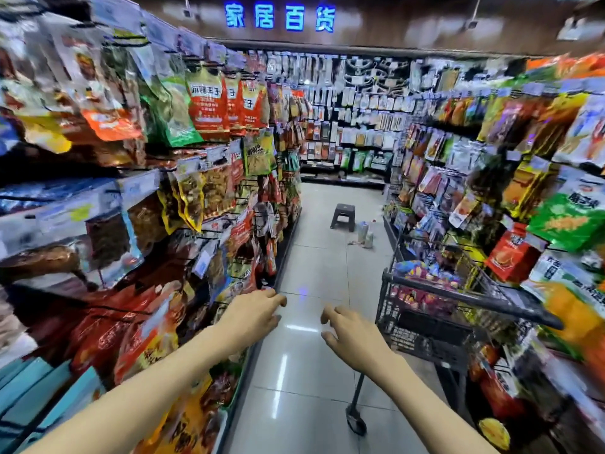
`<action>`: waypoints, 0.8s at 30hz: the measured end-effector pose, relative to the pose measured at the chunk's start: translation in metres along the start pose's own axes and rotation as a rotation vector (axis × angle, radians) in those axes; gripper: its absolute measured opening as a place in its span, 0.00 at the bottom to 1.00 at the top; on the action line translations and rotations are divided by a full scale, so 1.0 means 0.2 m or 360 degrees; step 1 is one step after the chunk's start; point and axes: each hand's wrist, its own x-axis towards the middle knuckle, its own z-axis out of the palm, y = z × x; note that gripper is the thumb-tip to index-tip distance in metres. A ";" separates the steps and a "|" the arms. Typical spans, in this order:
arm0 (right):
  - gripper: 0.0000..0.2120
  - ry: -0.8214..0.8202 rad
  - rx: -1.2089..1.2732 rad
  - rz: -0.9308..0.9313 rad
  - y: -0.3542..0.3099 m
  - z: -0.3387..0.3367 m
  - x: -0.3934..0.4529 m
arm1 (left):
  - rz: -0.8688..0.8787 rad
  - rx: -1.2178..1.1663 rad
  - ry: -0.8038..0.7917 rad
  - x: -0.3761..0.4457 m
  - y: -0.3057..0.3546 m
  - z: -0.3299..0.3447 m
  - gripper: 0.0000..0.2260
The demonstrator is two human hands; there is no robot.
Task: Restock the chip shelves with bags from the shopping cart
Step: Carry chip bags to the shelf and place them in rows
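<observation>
Sitting in the basket of the dark metal-wire shopping cart (458,309) at the right of the aisle: a heap of colourful chip bags (425,273), purple, red and blue, piled up to the rim. Parked close against the right-hand shelving (530,198), one front wheel visible low near the floor. Reaching forward over the pale glossy floor tiles (311,371), both bare forearms extended; left hand (253,311) hovering just beside the lower left shelves, fingers loosely curled downward, holding nothing. Right hand (352,335) just left of the cart's near corner, fingers spread and slightly bent, also empty, not touching the cart.

Lining the left side: peg racks of hanging snack packets (209,103) in red, orange, green and yellow (labels mostly smeared by blur), with large red and orange bags (137,335) low down near the left wrist. Hanging on the right: more pouches in green, orange and red, some overlapping the cart's far edge. Standing in the middle of the aisle further on: a small dark plastic stool (343,217), with a couple of pale bottles (365,234) on the floor just to its right. Closing the far end: a wall of hanging household goods under a glowing blue sign (280,17).
</observation>
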 end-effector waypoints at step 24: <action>0.15 -0.0126 -0.0053 0.0085 0.92 0.35 1.96 | 0.0013 -0.0139 -0.0060 1.98 -0.73 0.73 0.15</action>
